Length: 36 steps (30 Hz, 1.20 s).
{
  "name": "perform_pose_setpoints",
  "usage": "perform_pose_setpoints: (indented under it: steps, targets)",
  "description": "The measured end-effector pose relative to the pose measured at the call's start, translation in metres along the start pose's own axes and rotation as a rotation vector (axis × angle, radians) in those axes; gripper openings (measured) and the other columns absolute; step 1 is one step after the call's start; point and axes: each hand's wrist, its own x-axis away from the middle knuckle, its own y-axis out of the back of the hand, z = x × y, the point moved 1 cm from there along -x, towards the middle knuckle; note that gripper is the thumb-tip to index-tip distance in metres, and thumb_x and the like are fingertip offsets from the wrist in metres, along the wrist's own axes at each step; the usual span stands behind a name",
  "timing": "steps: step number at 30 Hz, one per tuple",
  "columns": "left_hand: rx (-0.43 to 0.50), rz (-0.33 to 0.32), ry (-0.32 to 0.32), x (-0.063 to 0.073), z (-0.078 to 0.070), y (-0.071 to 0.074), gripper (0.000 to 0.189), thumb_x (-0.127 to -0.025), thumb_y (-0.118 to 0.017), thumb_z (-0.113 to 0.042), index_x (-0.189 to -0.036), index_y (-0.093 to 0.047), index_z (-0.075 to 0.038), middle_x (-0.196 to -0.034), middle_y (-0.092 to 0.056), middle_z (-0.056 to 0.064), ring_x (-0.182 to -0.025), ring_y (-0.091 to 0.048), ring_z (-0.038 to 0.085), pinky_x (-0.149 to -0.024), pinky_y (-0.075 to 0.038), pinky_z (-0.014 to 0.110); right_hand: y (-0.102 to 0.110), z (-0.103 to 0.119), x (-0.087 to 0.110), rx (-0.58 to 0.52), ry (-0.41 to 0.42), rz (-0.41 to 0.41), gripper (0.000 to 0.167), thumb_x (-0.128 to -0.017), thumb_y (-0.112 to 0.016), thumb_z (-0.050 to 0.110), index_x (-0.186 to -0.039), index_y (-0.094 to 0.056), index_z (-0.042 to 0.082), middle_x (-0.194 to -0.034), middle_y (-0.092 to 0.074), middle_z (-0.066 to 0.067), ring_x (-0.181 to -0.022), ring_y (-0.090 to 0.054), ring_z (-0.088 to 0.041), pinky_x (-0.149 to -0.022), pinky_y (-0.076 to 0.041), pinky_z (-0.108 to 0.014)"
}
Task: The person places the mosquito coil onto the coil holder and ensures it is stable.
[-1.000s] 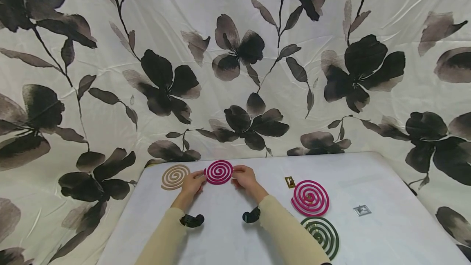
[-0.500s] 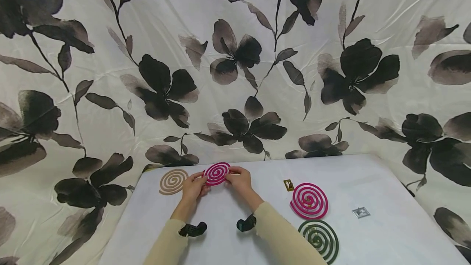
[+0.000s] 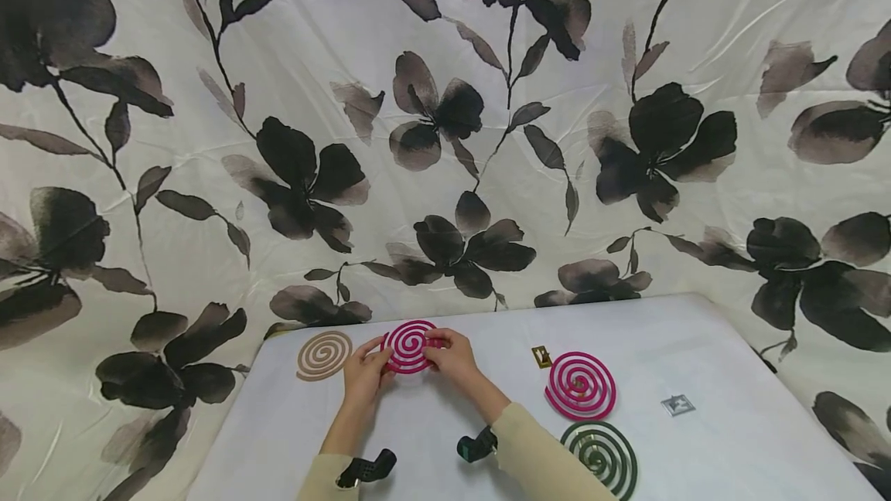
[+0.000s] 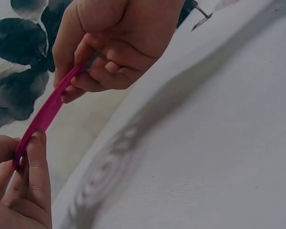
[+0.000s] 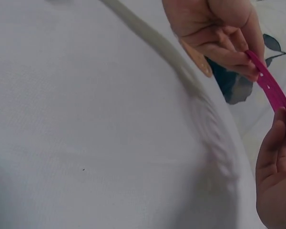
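Note:
Both hands hold a pink mosquito coil up off the white table, its spiral face turned toward the head camera. My left hand pinches its left edge between thumb and fingers. On the opposite edge, my right hand grips with the thumb in front. Seen edge-on in the left wrist view, the pink coil looks thin and flat, and its spiral shadow falls on the tabletop. A tan mosquito coil lies just left of my left hand.
To the right lie another pink coil, a green coil partly behind my right sleeve, a gold metal stand and a silver metal stand. A floral cloth hangs behind the table.
The right hand has shifted inward over the coil's right side. The coil tipped to a slant half a second ago and now faces the camera more squarely.

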Motion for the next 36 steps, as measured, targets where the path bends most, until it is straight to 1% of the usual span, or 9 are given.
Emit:
perform_pose_setpoints:
  steps: [5, 8, 13, 18, 22, 25, 30, 32, 36]
  targets:
    - [-0.015, -0.008, -0.004, 0.010, 0.007, -0.002, 0.041, -0.090, -0.070, -0.012, -0.128, -0.057, -0.004, -0.084, -0.068, 0.002, -0.063, -0.059, 0.009, -0.058, -0.053, 0.024, 0.006, -0.004, 0.009, 0.017, -0.001, 0.021, 0.025, -0.084, -0.070, 0.002, -0.109, -0.067, -0.001, -0.088, -0.065, -0.007, -0.063, -0.058, -0.013, -0.057, -0.053, -0.028]
    - [-0.014, 0.000, -0.017, 0.013, 0.008, -0.003, 0.042, -0.090, -0.071, -0.014, -0.128, -0.058, -0.004, -0.085, -0.067, 0.002, -0.064, -0.059, 0.010, -0.057, -0.052, 0.023, 0.009, -0.005, 0.010, 0.030, 0.007, 0.032, 0.024, -0.085, -0.070, 0.004, -0.108, -0.067, 0.000, -0.088, -0.065, -0.007, -0.063, -0.058, -0.013, -0.055, -0.051, -0.026]
    - [-0.011, 0.011, -0.011, 0.017, 0.010, -0.006, 0.043, -0.088, -0.073, -0.017, -0.127, -0.059, -0.006, -0.085, -0.068, 0.002, -0.065, -0.059, 0.010, -0.056, -0.051, 0.022, 0.014, -0.003, 0.016, 0.073, -0.006, 0.036, 0.023, -0.085, -0.071, 0.006, -0.107, -0.068, 0.002, -0.086, -0.064, -0.006, -0.063, -0.059, -0.014, -0.055, -0.050, -0.026]
    - [-0.005, 0.023, -0.030, 0.024, 0.012, -0.009, 0.042, -0.088, -0.073, -0.014, -0.126, -0.059, -0.003, -0.083, -0.067, 0.002, -0.064, -0.059, 0.010, -0.055, -0.051, 0.023, 0.018, -0.001, 0.023, 0.112, -0.015, 0.040, 0.023, -0.085, -0.072, 0.006, -0.108, -0.068, 0.002, -0.088, -0.062, -0.006, -0.065, -0.058, -0.014, -0.056, -0.050, -0.026]
    - [-0.006, 0.025, -0.031, 0.030, 0.014, -0.012, 0.043, -0.088, -0.072, -0.014, -0.127, -0.058, -0.002, -0.083, -0.067, 0.002, -0.064, -0.059, 0.010, -0.055, -0.050, 0.023, 0.022, 0.000, 0.029, 0.131, -0.017, 0.049, 0.025, -0.085, -0.072, 0.007, -0.109, -0.067, 0.003, -0.088, -0.061, -0.007, -0.067, -0.057, -0.015, -0.056, -0.049, -0.027]
    - [0.010, 0.029, -0.015, 0.032, 0.017, -0.013, 0.043, -0.087, -0.073, -0.014, -0.126, -0.059, -0.004, -0.083, -0.067, 0.002, -0.065, -0.059, 0.010, -0.054, -0.050, 0.023, 0.026, -0.001, 0.031, 0.142, -0.018, 0.057, 0.025, -0.085, -0.072, 0.008, -0.109, -0.068, 0.003, -0.088, -0.061, -0.007, -0.068, -0.056, -0.014, -0.056, -0.049, -0.027]
    - [0.031, 0.057, -0.023, 0.035, 0.022, -0.016, 0.043, -0.087, -0.074, -0.012, -0.125, -0.059, -0.001, -0.083, -0.068, 0.003, -0.065, -0.059, 0.010, -0.054, -0.050, 0.023, 0.034, -0.006, 0.034, 0.169, -0.033, 0.060, 0.024, -0.085, -0.073, 0.010, -0.108, -0.068, 0.004, -0.089, -0.063, -0.005, -0.068, -0.055, -0.014, -0.054, -0.048, -0.026]
    - [0.034, 0.065, -0.034, 0.037, 0.023, -0.018, 0.043, -0.087, -0.074, -0.011, -0.125, -0.058, 0.000, -0.083, -0.068, 0.003, -0.065, -0.060, 0.010, -0.053, -0.049, 0.023, 0.037, -0.007, 0.035, 0.185, -0.036, 0.058, 0.023, -0.085, -0.073, 0.011, -0.107, -0.068, 0.004, -0.088, -0.063, -0.004, -0.067, -0.055, -0.013, -0.054, -0.048, -0.026]
    - [0.031, 0.072, -0.036, 0.041, 0.024, -0.021, 0.044, -0.087, -0.074, -0.011, -0.126, -0.057, 0.002, -0.084, -0.068, 0.003, -0.065, -0.059, 0.009, -0.053, -0.049, 0.023, 0.042, -0.007, 0.039, 0.186, -0.043, 0.063, 0.021, -0.085, -0.073, 0.011, -0.105, -0.068, 0.004, -0.083, -0.064, -0.004, -0.063, -0.055, -0.013, -0.053, -0.047, -0.026]
